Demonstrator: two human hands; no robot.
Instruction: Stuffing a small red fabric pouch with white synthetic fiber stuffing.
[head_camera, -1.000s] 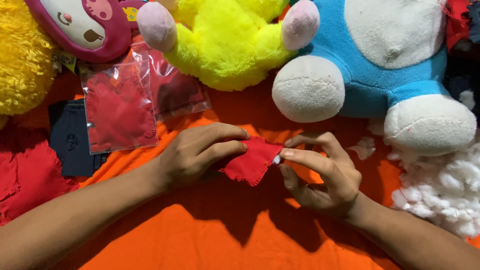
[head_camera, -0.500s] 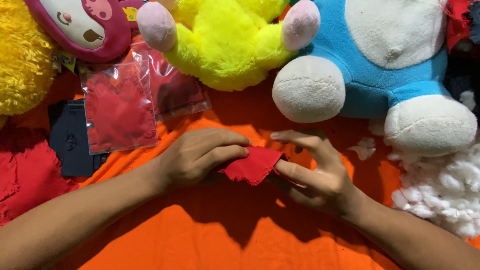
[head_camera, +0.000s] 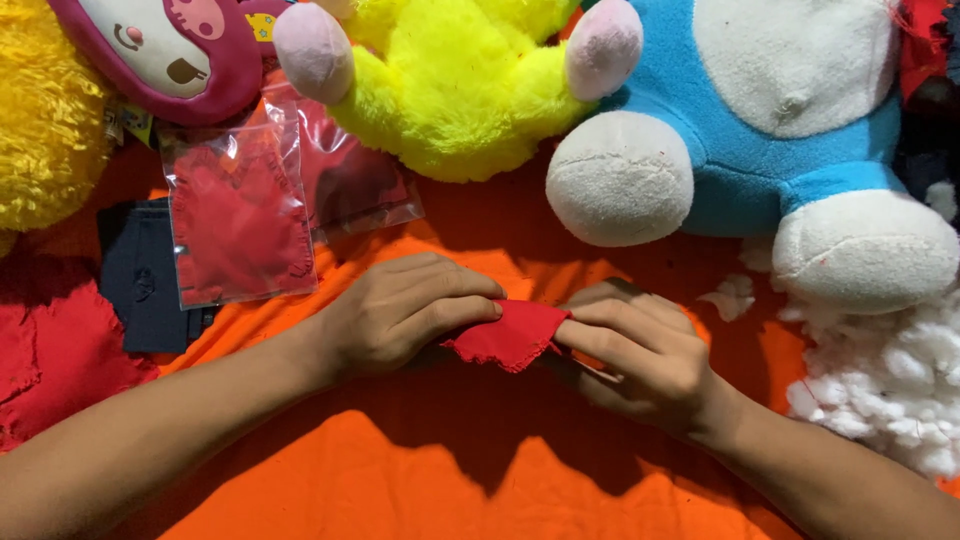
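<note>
A small piece of red cloth (head_camera: 508, 335) with a frayed lower edge lies on the orange sheet (head_camera: 400, 490) at the middle of the view. My left hand (head_camera: 405, 310) rests palm down on the cloth's left side, fingertips pressing its top edge. From the right, my right hand (head_camera: 635, 350) lies flat with its fingers on the cloth's right edge. Both hands pin the cloth between them against the sheet.
Plush toys line the back: a yellow one (head_camera: 440, 80), a blue and white one (head_camera: 770, 120), a pink-faced one (head_camera: 160, 50). Two clear bags with red cloth (head_camera: 240, 215) lie at the left beside a dark cloth (head_camera: 140, 280). White stuffing (head_camera: 890, 380) is piled at the right.
My right hand has turned from an open, raised pose to lying flat, fingers closing onto the cloth's right edge. My left hand has stayed on the cloth.
</note>
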